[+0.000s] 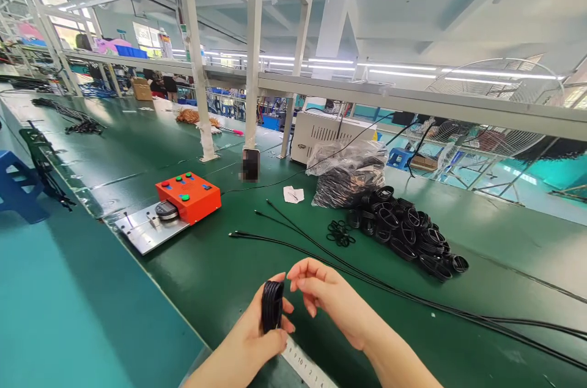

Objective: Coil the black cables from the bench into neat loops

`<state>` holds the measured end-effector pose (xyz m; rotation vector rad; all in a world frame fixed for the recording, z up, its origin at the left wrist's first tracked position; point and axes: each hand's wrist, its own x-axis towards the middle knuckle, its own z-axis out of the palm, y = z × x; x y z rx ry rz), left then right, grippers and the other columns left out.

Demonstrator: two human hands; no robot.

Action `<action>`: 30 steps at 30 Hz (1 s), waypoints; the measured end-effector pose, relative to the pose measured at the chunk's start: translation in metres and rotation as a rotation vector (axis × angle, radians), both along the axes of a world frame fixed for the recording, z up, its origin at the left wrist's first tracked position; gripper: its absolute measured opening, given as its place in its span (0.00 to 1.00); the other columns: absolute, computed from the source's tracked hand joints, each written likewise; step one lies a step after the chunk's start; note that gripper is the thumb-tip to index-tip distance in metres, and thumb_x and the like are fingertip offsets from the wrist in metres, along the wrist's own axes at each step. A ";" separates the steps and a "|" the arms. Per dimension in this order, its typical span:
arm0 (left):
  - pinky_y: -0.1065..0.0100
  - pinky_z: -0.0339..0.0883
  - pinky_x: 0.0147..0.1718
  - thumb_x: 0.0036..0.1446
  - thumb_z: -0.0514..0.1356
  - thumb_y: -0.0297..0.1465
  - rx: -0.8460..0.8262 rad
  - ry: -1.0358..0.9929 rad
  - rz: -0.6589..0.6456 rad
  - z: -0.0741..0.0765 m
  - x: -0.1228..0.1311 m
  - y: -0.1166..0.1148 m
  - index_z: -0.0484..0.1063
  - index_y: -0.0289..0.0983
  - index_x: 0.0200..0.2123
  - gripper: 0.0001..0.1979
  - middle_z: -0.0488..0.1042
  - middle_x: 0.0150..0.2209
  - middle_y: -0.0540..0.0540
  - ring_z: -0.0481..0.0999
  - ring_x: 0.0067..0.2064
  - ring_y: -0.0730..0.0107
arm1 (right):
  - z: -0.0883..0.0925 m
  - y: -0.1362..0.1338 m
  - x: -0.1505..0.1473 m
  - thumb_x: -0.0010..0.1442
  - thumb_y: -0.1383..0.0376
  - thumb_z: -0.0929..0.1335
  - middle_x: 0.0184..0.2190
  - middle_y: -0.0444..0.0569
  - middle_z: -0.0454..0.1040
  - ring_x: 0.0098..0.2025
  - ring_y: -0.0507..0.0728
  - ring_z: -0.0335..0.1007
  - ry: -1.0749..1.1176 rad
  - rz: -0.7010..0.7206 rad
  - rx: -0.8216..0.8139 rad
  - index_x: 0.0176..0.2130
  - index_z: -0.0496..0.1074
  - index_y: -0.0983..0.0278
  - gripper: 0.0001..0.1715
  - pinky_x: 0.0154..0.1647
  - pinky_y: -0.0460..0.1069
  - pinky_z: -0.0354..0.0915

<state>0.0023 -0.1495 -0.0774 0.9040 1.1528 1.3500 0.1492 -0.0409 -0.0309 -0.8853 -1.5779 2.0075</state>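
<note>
A coiled black cable point(272, 307) is wrapped into a tight bundle and stands upright in my left hand point(257, 330). The thumb presses its lower end while the fingers curl around the back. Just to the right, my right hand point(325, 290) hovers beside the coil with fingers loosely bent and apart, and nothing shows between them. Under my hands lies a steel ruler point(305, 365), partly hidden by the left hand. Several long black cables point(367, 278) stretch across the green table beyond my right hand, their plug ends pointing left.
A heap of coiled black cables point(408, 226) lies right, beside small black rings point(340, 233) and a plastic bag of cables point(351, 177). An orange box with buttons point(195, 195) sits left near the table edge. Behind are white posts point(253, 70) and a beige machine point(321, 134).
</note>
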 end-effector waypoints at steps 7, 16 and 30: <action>0.57 0.68 0.50 0.52 0.68 0.34 0.029 -0.144 -0.139 0.013 0.000 -0.004 0.58 0.50 0.61 0.35 0.73 0.47 0.46 0.78 0.45 0.62 | 0.009 -0.016 0.002 0.57 0.65 0.64 0.29 0.42 0.71 0.24 0.48 0.58 -0.233 0.122 0.227 0.36 0.69 0.63 0.06 0.25 0.45 0.54; 0.67 0.68 0.42 0.48 0.71 0.32 0.024 -0.107 -0.055 0.004 -0.001 -0.001 0.68 0.46 0.48 0.24 0.75 0.40 0.50 0.77 0.39 0.69 | 0.003 -0.007 0.006 0.55 0.61 0.71 0.30 0.42 0.64 0.29 0.50 0.59 -0.199 0.218 0.385 0.31 0.74 0.63 0.07 0.31 0.46 0.57; 0.71 0.67 0.32 0.43 0.68 0.24 -0.056 0.114 0.035 0.002 0.003 0.006 0.69 0.43 0.49 0.27 0.75 0.32 0.54 0.73 0.30 0.72 | 0.023 -0.020 0.013 0.59 0.67 0.68 0.31 0.42 0.59 0.33 0.52 0.58 -0.415 0.354 0.604 0.30 0.72 0.61 0.05 0.35 0.46 0.56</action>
